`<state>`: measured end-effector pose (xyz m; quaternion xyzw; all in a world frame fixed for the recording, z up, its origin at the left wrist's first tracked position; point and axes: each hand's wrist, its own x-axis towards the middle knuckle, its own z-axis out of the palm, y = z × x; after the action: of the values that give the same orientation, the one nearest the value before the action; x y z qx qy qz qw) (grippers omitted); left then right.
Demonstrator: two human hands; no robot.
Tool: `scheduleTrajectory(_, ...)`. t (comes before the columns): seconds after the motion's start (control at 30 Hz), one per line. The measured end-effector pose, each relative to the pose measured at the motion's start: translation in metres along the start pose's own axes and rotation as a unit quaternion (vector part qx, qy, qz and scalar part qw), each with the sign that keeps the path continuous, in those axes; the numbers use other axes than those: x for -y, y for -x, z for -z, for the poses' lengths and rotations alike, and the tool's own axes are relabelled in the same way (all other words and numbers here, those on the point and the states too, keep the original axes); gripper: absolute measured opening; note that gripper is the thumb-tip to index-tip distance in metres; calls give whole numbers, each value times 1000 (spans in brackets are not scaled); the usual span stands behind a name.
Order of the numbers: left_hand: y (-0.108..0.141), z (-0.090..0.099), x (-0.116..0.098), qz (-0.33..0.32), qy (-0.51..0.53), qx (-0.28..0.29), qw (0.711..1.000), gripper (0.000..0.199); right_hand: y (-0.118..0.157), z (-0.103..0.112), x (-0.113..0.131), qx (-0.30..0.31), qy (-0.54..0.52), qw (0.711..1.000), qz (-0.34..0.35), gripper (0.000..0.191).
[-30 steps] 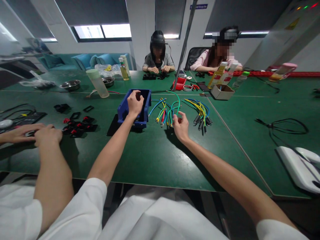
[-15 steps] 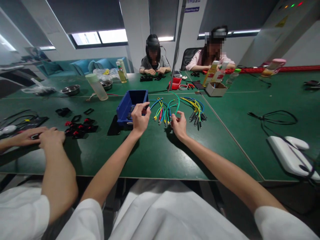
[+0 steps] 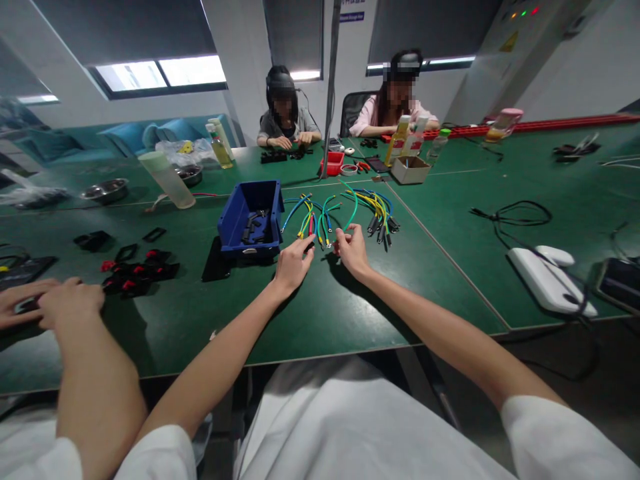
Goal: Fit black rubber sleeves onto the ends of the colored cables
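Observation:
My right hand is closed, pinching a green wire near its lower end; the wire arcs up and away from me. To its left, my left hand is closed, with a small dark piece, seemingly a black sleeve, partly showing at the fingertips. Beyond my hands lies a loose spread of blue, yellow, green and red wires with metal end terminals. Right of these is a bundle of wires with black sleeves on their ends. A blue bin holding several black sleeves stands left of the wires.
A black flat object lies by the bin. At left are black and red parts and a neighbour's hands. A white device with black cable lies right. Across the table are bottles, a red tray and two people.
My left hand has come away from the bin, moving toward me and right, nearer my right hand. My right hand still holds the green wire. The view has turned slightly right.

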<state>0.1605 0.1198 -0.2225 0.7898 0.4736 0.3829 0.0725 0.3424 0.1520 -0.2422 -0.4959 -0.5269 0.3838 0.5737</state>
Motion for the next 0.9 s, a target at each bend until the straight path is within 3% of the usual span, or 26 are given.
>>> scheduleTrajectory(0.33, -2, -13, 13, 104, 62, 7, 993, 23, -9, -2, -11, -3, -1, 1000, -23, 38)
scheduleTrajectory(0.9, -7, -12, 17, 101, 90, 16, 991, 16, -9, -2, -12, 49, 20, 999, -5, 33)
